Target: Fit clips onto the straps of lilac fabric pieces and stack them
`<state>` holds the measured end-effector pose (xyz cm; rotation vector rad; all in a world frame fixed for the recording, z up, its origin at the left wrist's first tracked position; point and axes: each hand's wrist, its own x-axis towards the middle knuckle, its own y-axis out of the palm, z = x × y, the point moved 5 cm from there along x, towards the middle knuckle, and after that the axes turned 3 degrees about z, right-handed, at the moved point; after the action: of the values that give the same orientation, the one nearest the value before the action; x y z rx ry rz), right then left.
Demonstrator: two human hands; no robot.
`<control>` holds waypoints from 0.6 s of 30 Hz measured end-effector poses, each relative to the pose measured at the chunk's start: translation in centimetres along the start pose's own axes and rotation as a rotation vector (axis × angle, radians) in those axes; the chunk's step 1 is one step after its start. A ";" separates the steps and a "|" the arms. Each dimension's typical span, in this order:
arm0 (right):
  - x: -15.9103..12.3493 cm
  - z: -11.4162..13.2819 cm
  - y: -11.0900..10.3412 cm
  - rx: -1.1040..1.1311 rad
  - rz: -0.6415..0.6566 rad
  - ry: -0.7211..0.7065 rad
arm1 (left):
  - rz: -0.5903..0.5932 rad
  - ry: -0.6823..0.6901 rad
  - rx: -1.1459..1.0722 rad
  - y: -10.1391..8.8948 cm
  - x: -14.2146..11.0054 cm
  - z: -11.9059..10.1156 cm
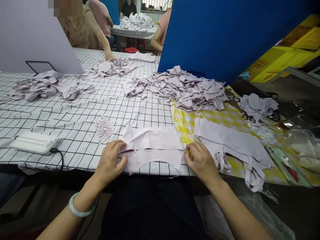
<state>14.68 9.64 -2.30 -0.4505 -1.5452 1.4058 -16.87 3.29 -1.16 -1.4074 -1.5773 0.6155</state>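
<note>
A pale pinkish-grey garment piece (152, 138) lies spread before me at the table's front edge, with a fold line across its middle and a curved cutout along its near side. My left hand (111, 161) grips its left edge, fingers curled, the thumb some way below the forefinger. At the opposite edge, my right hand (200, 160) pinches the cloth between thumb and fingers. Just right of that hand lies a stack of similar strapped garment pieces (230, 138), straps hanging toward me. Small fabric scraps (104, 128) form a little heap beyond my left hand.
A white power bank (36, 142) with a black cable sits at left. Loose garment heaps (185, 88) cover the far side, beneath a blue partition (215, 36). A co-worker's hand (110, 56) reaches into another heap. A green phone-like slab (287, 166) lies at right.
</note>
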 end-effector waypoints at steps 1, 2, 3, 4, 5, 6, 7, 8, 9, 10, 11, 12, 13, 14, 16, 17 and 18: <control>0.1 0.3 0.1 -0.001 0.015 -0.022 | -0.005 -0.020 0.013 0.0 0.4 -0.1; 0.4 0.7 0.3 -0.018 0.044 -0.049 | -0.002 -0.029 0.041 0.2 0.9 -0.3; 0.8 1.1 0.6 -0.048 0.085 -0.077 | 0.022 -0.026 0.082 0.5 1.4 -0.5; 1.3 1.3 0.9 -0.085 0.128 -0.102 | 0.067 -0.011 0.132 0.9 2.0 -0.6; 1.7 1.4 1.2 -0.119 0.166 -0.117 | 0.124 0.010 0.183 1.4 2.4 -0.8; 2.1 1.3 1.4 -0.141 0.192 -0.121 | 0.174 0.026 0.227 1.8 2.5 -0.8; 2.3 1.0 1.4 -0.146 0.198 -0.117 | 0.208 0.033 0.260 2.1 2.5 -0.7; 2.3 0.6 1.4 -0.135 0.185 -0.107 | 0.216 0.027 0.280 2.3 2.3 -0.6; 2.1 0.1 1.2 -0.111 0.158 -0.096 | 0.203 0.014 0.287 2.2 1.9 -0.3; 1.7 -0.3 1.0 -0.078 0.126 -0.083 | 0.183 0.004 0.285 2.1 1.4 0.0; 1.1 -0.6 0.7 -0.040 0.092 -0.068 | 0.162 -0.002 0.280 2.0 0.8 0.3; 0.4 -0.8 0.4 -0.002 0.067 -0.054 | 0.144 -0.004 0.279 1.7 0.3 0.5; -0.2 -0.9 0.2 0.035 0.057 -0.046 | 0.132 -0.003 0.285 1.5 -0.2 0.7; -0.8 -0.8 0.0 0.075 0.062 -0.044 | 0.121 -0.006 0.303 1.2 -0.5 0.8; -1.3 -0.6 -0.2 0.183 0.095 -0.037 | 0.101 -0.019 0.353 0.8 -0.7 0.9; -1.2 -0.7 -0.2 0.247 0.101 -0.006 | 0.086 -0.023 0.370 0.7 -0.6 0.8; -0.7 -1.0 -0.1 0.301 0.089 0.057 | 0.075 -0.019 0.376 0.8 -0.3 0.5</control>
<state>15.82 9.63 -2.58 -0.3749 -1.2534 1.6488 -16.91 3.30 -2.17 -1.1820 -1.3416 0.9199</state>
